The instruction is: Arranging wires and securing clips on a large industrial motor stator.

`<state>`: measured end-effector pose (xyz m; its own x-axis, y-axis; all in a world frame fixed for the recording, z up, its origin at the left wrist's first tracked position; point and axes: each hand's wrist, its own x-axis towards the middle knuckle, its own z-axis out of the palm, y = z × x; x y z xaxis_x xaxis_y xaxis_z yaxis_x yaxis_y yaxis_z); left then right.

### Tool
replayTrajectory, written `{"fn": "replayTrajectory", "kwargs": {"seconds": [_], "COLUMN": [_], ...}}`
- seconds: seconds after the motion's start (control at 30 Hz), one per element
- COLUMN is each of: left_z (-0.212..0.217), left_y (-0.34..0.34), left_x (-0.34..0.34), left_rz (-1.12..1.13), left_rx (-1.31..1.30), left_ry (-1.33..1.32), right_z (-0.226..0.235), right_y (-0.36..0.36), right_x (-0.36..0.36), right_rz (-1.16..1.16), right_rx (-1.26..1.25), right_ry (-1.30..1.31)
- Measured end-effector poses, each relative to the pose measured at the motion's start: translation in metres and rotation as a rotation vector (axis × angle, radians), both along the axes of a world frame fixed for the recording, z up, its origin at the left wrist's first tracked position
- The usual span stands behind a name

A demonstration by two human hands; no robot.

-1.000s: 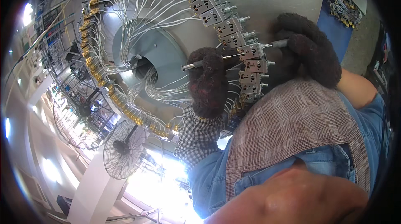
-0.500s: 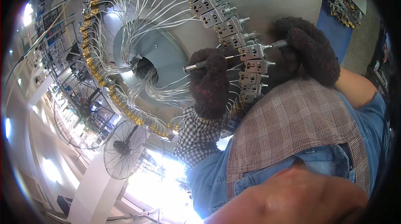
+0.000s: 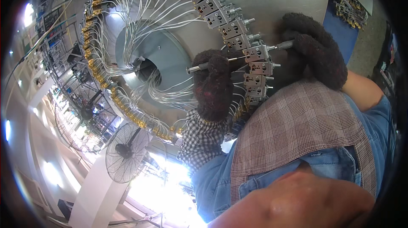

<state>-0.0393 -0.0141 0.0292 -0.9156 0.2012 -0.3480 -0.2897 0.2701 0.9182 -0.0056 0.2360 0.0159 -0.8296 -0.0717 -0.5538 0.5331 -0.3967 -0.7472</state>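
Observation:
A ring of small metal switch-like boxes (image 3: 212,18), each with a shaft stub pointing outward, stands around a round metal plate. My left hand (image 3: 213,87), in a dark knitted glove, is closed around a thin screwdriver (image 3: 198,68). Its slim shaft reaches the inner face of one metal box (image 3: 256,53). On that box's outer side, my gloved right hand (image 3: 318,51) is closed around a grey rod-like tool (image 3: 284,45). The tool's tip is at the box's shaft stub; its rear end is hidden in the glove.
Bundles of white wires (image 3: 170,96) run from the boxes into the plate's centre hole (image 3: 148,71). Brass-coloured terminals (image 3: 95,66) line the ring's left side. Another wired brass bunch (image 3: 352,12) lies on a blue surface at upper right. A black fan (image 3: 124,150) stands at lower left.
My right hand has turned and shifted slightly, with the tool staying at the same box's stub. My left hand and its screwdriver have barely moved.

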Motion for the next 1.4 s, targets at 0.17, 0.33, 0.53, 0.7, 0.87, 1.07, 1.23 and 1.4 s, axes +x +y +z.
{"fn": "replayTrajectory", "kwargs": {"seconds": [0.17, 0.33, 0.53, 0.7, 0.87, 1.07, 1.23, 1.4], "left_z": [-0.009, -0.005, 0.003, -0.004, -0.003, -0.001, 0.0, -0.01], "left_y": [-0.009, -0.01, -0.005, -0.001, -0.011, -0.008, -0.013, -0.011], "left_x": [-0.004, -0.006, -0.011, -0.001, -0.014, -0.008, -0.013, -0.004], "left_rz": [-0.324, -0.412, -0.56, -0.178, -0.58, -0.404, -0.605, -0.269], "left_rx": [-0.378, -0.445, -0.66, -0.38, -0.667, -0.544, -0.739, -0.303], "left_ry": [0.472, 0.618, 0.719, 0.344, 0.844, 0.602, 0.841, 0.438], "right_z": [-0.01, -0.011, -0.038, -0.001, -0.007, -0.001, -0.004, -0.009], "right_y": [0.005, -0.001, 0.005, 0.0, 0.0, 0.002, -0.003, 0.004], "right_x": [0.0, 0.001, -0.008, -0.007, 0.0, -0.002, 0.001, 0.004], "right_rz": [0.275, 0.068, 0.252, 0.206, 0.059, 0.268, 0.005, 0.058], "right_rx": [0.365, 0.102, 0.845, 0.259, 0.101, 0.289, 0.009, -0.087], "right_ry": [0.235, 0.091, 0.782, -0.022, -0.011, -0.006, -0.005, -0.003]}}
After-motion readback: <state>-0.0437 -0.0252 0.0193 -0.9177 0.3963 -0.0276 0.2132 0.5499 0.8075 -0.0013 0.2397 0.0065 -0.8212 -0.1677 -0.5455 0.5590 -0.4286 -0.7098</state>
